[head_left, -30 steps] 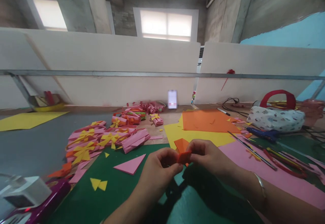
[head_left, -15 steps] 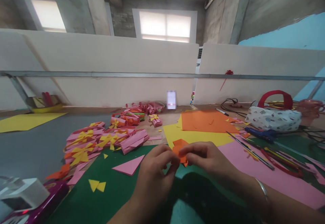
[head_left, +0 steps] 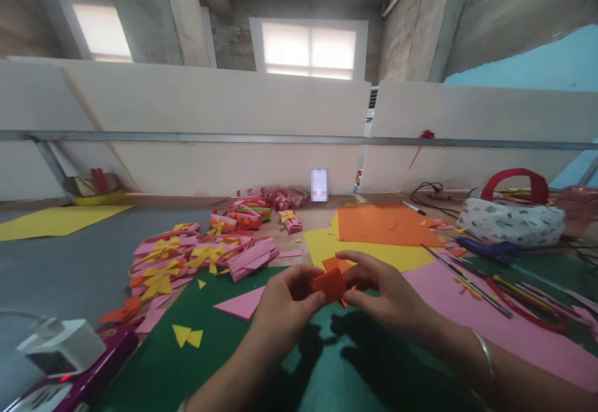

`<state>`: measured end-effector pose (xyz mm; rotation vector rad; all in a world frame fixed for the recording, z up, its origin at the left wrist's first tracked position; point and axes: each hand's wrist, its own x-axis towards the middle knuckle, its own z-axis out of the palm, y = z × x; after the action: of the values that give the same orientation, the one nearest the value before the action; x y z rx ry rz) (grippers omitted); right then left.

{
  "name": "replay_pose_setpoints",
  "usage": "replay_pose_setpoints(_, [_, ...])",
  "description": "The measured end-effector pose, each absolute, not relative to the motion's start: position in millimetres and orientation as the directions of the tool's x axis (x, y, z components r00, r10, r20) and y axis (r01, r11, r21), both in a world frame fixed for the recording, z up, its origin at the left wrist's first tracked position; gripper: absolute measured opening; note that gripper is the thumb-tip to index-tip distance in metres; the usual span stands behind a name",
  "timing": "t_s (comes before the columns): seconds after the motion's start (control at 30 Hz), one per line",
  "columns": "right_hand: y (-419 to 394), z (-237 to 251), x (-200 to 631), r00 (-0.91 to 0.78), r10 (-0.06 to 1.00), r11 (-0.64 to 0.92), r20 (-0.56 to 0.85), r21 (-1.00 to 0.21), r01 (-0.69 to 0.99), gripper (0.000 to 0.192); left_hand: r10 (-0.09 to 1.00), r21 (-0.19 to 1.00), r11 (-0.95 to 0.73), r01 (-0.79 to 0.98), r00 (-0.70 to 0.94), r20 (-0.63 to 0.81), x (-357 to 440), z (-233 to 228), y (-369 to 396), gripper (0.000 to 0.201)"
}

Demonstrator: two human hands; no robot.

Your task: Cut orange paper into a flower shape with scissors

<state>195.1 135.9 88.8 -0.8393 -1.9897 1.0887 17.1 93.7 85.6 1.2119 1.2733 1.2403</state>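
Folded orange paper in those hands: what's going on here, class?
A person handles the folded orange paper over a green surface. The left hand pinches it; the right hand is at its other side. Pink paper bundles, some with yellow bows, lie to the left, and a patterned pouch stands far right.

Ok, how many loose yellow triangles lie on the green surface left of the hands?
3: one yellow triangle, another directly beside it, and a smaller one farther back, near the pink bundles. More may be hidden under those.
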Motion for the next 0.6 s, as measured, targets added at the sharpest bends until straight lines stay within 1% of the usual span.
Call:
replay_pose_setpoints(0.03, [136.6,88.2,195.1,-0.541,0.798,0.443,0.267,-0.868,0.225,0.044,0.994,0.993,-0.054,0.108,-0.085,0.063,17.4,85.9,93.3,0.031])
replay_pose_setpoints(0.13, [139.0,86.9,195.0,-0.553,0.788,0.476,0.270,-0.837,0.270,0.012,0.977,0.939,-0.146,0.312,-0.103,0.186,19.9,86.2,89.6,0.024])
replay_pose_setpoints(0.17, [139.8,86.7,195.0,-0.556,0.787,0.477,0.268,-0.835,0.273,0.009,0.972,0.914,-0.165,0.370,-0.097,0.215,21.3,86.3,87.9,0.022])
replay_pose_setpoints(0.23, [140.9,86.1,195.1,-0.558,0.787,0.468,0.262,-0.843,0.264,0.010,0.963,0.863,-0.193,0.466,-0.080,0.258,24.0,86.9,85.1,0.019])
replay_pose_setpoints(0.3, [141.2,85.5,195.1,-0.564,0.785,0.466,0.256,-0.843,0.267,0.012,0.960,0.825,-0.212,0.524,-0.047,0.276,26.1,87.7,83.6,0.018])
replay_pose_setpoints(0.4, [139.1,85.1,194.6,-0.579,0.757,0.546,0.303,-0.781,0.304,0.013,0.970,0.785,-0.197,0.587,0.000,0.244,27.3,87.9,83.6,0.014])
replay_pose_setpoints(0.5, [134.2,84.4,193.8,-0.584,0.728,0.620,0.360,-0.709,0.335,0.015,0.989,0.761,-0.126,0.637,0.017,0.149,28.4,85.1,85.5,0.008])
replay_pose_setpoints(0.53, [132.7,83.8,193.4,-0.577,0.730,0.625,0.366,-0.700,0.346,0.019,0.993,0.785,-0.105,0.610,0.019,0.118,29.2,83.2,86.6,0.008])
replay_pose_setpoints(0.57, [131.5,83.1,192.9,-0.569,0.735,0.624,0.368,-0.694,0.358,0.022,0.997,0.834,-0.067,0.547,0.000,0.081,30.4,80.9,87.8,0.008])
replay_pose_setpoints(0.6, [130.8,82.3,192.4,-0.564,0.738,0.626,0.370,-0.686,0.370,0.023,0.999,0.894,-0.020,0.447,-0.020,0.033,31.8,78.2,89.1,0.009])
